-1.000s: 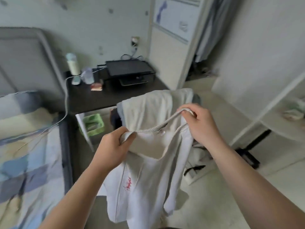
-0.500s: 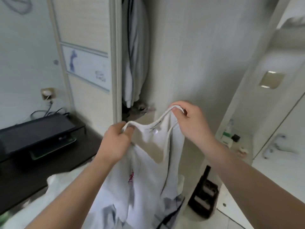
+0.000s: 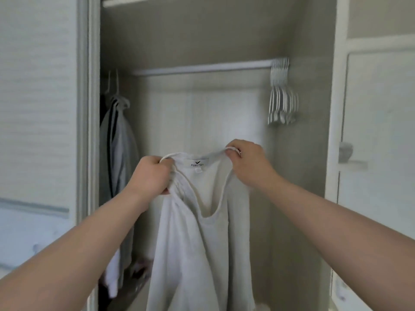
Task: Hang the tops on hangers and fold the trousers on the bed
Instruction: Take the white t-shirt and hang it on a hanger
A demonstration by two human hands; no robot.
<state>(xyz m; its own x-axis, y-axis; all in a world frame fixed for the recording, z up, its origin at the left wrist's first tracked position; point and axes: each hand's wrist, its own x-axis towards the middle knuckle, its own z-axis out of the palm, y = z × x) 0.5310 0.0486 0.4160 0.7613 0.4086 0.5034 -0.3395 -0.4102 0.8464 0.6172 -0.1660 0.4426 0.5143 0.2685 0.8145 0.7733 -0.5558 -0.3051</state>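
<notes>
A big pale open wardrobe [image 3: 202, 104] fills the view. In front of it hangs a long white cloth top with thin shoulder straps [image 3: 190, 243]. It is held up in the air in the middle of the wardrobe opening. Its long side runs straight up and down, with the neck at the top and the rest dropping past the bottom of the view. The neck hole is pulled wide from side to side. On the left inside the wardrobe, grey clothes with dark stripes [image 3: 121, 142] hang down. A pale rail [image 3: 202, 68] runs across above the top. At the right end of the rail hangs a tight bunch of white hangers [image 3: 281, 97] with no clothes on them. The left hand [image 3: 150, 173] is curled into a fist around the left shoulder strap and some bunched cloth. The right hand [image 3: 247, 160] pinches the right shoulder strap, a bit higher up. A small white label [image 3: 197, 163] sits inside the back of the neck, facing the person. It has a dark tick mark and blurry words that look like "Fast Fish".
</notes>
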